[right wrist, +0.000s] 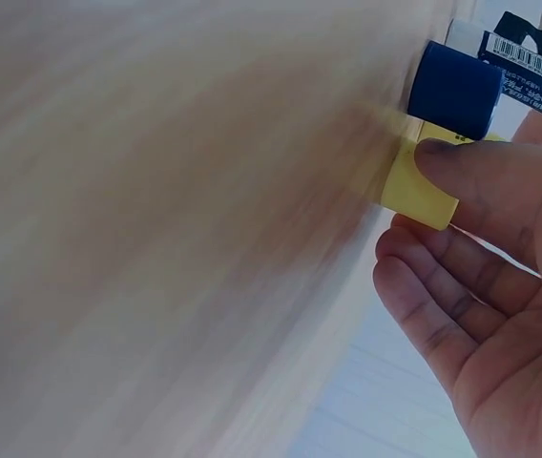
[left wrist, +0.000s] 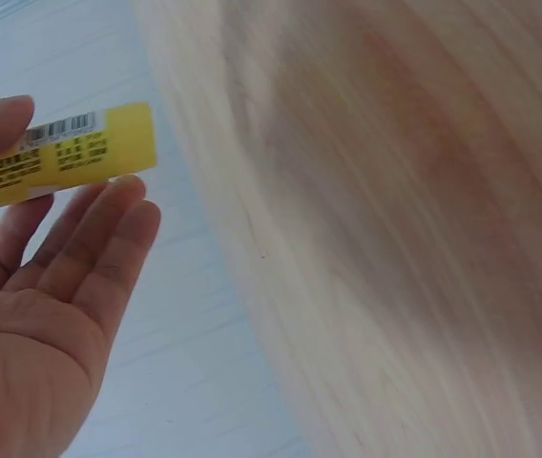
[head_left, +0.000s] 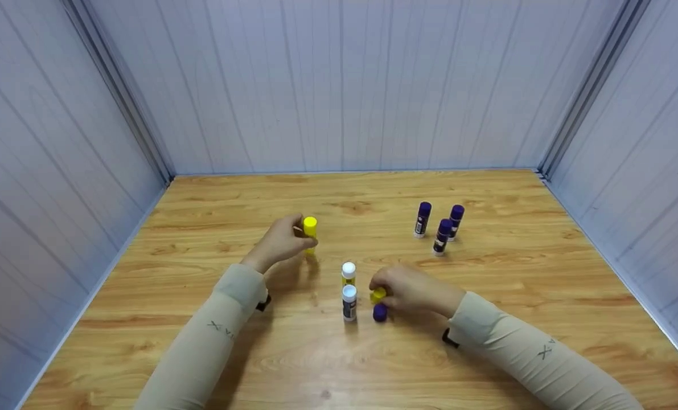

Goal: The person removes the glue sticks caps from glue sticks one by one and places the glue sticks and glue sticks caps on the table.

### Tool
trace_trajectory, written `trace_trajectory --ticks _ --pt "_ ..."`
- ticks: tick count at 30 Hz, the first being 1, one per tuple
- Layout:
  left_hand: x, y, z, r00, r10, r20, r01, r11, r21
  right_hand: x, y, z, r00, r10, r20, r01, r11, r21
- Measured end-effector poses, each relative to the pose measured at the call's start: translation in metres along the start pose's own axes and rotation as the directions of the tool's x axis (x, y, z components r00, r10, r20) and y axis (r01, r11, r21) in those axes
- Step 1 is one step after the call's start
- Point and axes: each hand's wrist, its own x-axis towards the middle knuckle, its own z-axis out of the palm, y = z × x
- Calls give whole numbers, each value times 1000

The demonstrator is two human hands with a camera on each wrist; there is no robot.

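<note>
Yellow glue stick (head_left: 310,228), yellow cap (head_left: 378,294): both gripped

Left hand (head_left: 279,242) pinches stick, upright, left of two white-topped glue sticks (head_left: 349,306). Right hand (head_left: 414,288) pinches cap right of these, beside purple cap (head_left: 379,312) on tabletop (head_left: 316,364).

- Head view bright, fairly even; soft shadows on the counter (head_left: 213,228) beside both sleeves (head_left: 196,341).
- Pale sheen across the counter's near middle.
- Wrist views blur the counter's grain; right one dimmer.
</note>
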Motion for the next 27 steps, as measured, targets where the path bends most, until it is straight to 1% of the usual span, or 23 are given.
trace_trajectory --ticks 4,8,12,17,19,22,27 --pt "0 6 0 999 35 -26 -35 999 -13 -2 0 0 1000 2 -3 -2 1000 7" --pt "-1 11 -1 996 77 -48 -77 997 3 -6 -3 -5 1000 26 10 -26 1000 12" --pt "-3 18 -3 992 111 -68 -109 994 24 -11 -7 -16 999 36 15 -36 999 12" --pt "-6 31 -3 983 166 -80 -160 984 72 -15 -7 -31 999 30 -22 -30 1000 1" --pt "-7 36 -1 977 199 -82 -192 978 85 -16 -5 -36 998 35 -48 -35 999 -1" --pt "-10 43 3 964 251 -83 -243 965 104 -16 -3 -43 994 19 -110 -19 1000 -5" --pt "-16 54 11 934 349 -81 -335 930 152 -19 -2 -56 975 9 -221 -16 999 -29"
